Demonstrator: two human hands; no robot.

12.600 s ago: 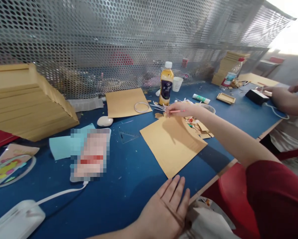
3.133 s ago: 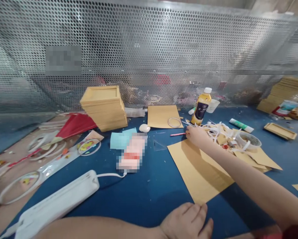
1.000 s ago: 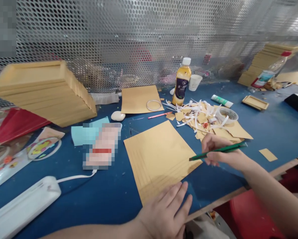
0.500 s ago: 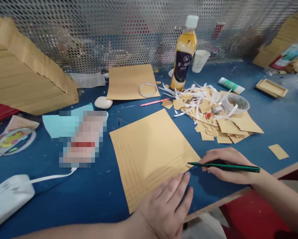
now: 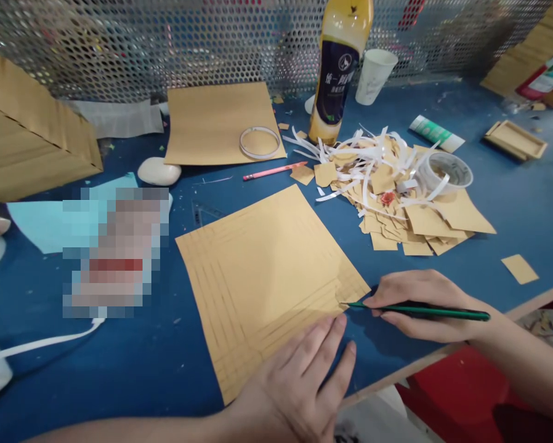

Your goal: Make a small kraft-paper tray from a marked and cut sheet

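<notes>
A square sheet of tan paper (image 5: 267,264) lies on the blue table, with pencil lines crossing near its edges. My left hand (image 5: 299,375) rests flat on the sheet's lower edge, its fingers spread a little and holding nothing. My right hand (image 5: 419,307) is closed round a dark green pencil (image 5: 433,312), whose tip is at the sheet near its right corner. Just beyond the sheet's upper left edge lies a clear set square (image 5: 205,213), and a pink pencil (image 5: 274,171) is farther back.
Behind stand a drink bottle (image 5: 339,80) and a paper cup (image 5: 375,77). Paper scraps and white strips (image 5: 387,184) are heaped right of centre beside a tape roll (image 5: 447,172). A blurred-out device (image 5: 119,252) with a cable lies left; another tan sheet (image 5: 212,123) is at the back.
The view has shifted closer, so the sheet and left-side objects appear farther left. The green pencil's tip has moved slightly over the sheet's right part. Both hands keep their poses.
</notes>
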